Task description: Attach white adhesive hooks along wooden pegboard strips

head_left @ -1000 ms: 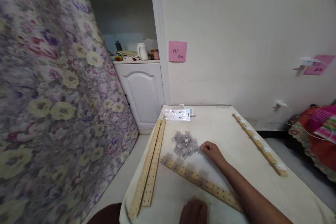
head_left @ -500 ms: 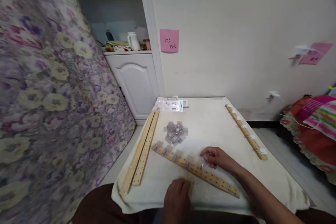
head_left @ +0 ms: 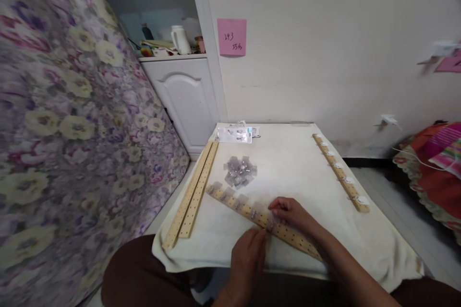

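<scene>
While both hands are working around the middle of the lower frame, the right hand [head_left: 290, 211] is hovering over the far edge of a long, pale wooden strip with rows of little holes [head_left: 262, 219]. Its fingers are curling in, only slightly open, right beside a small clear plastic square with a metal bit [head_left: 271, 224] that's sitting at the strip; I can't tell if they're actually pinching it. From the bottom centre, the left hand [head_left: 248, 254] is coming in half curled, its fingertips meeting at the strip's near edge, and I can't make out whether it's gripping anything.

That strip is running diagonally from centre-left down to lower right, with more clear squares lining up along its upper-left half. Just above it, a loose heap of greyish clear plastic squares [head_left: 240, 171] is lying on the cream tablecloth [head_left: 288, 163].

Farther out, two pale wooden strips [head_left: 200, 191] are resting side by side, left of centre, and a flat clear plastic packet with a blue edge [head_left: 234, 134] is lying past their far ends. Over on the right, a wooden strip holding white cards [head_left: 340, 173] is slanting along the table's edge.
</scene>
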`<act>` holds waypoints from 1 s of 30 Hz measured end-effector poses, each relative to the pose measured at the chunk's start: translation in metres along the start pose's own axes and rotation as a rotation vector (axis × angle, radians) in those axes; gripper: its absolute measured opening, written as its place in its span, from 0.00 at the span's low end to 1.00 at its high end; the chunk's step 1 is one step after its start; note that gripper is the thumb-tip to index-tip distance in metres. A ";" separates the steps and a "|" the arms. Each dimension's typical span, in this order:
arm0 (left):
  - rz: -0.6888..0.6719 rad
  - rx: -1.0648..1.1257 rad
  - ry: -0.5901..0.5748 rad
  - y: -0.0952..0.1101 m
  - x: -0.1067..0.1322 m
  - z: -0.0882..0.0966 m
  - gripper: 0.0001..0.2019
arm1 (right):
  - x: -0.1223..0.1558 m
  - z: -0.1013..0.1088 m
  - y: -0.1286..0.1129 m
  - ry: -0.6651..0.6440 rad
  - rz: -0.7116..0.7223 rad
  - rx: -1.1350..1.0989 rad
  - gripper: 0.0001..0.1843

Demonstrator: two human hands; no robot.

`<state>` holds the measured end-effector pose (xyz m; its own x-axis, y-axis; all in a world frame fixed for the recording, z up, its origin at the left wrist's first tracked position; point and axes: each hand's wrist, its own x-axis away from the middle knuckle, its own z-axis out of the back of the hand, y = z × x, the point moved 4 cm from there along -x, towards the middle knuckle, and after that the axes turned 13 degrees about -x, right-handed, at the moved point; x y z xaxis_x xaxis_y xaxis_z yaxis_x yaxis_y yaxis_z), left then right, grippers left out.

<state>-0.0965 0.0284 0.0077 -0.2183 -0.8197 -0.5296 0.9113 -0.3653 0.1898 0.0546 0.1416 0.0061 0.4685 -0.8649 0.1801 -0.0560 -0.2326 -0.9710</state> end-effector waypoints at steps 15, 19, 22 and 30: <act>-0.065 -0.105 -0.074 0.003 0.001 -0.003 0.23 | 0.000 0.000 0.009 0.029 0.017 0.013 0.06; -0.066 -0.087 -0.087 0.002 0.002 -0.005 0.23 | 0.000 0.000 0.009 0.020 0.023 0.009 0.06; -0.063 -0.079 -0.092 0.001 0.003 -0.005 0.25 | 0.000 0.000 0.008 0.024 0.011 0.015 0.06; -0.061 -0.090 -0.129 0.000 0.003 -0.007 0.24 | 0.001 -0.001 0.006 0.031 0.030 0.025 0.06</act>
<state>-0.0948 0.0286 0.0005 -0.3121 -0.8491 -0.4262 0.9213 -0.3800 0.0824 0.0541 0.1388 0.0005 0.4392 -0.8849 0.1550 -0.0476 -0.1952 -0.9796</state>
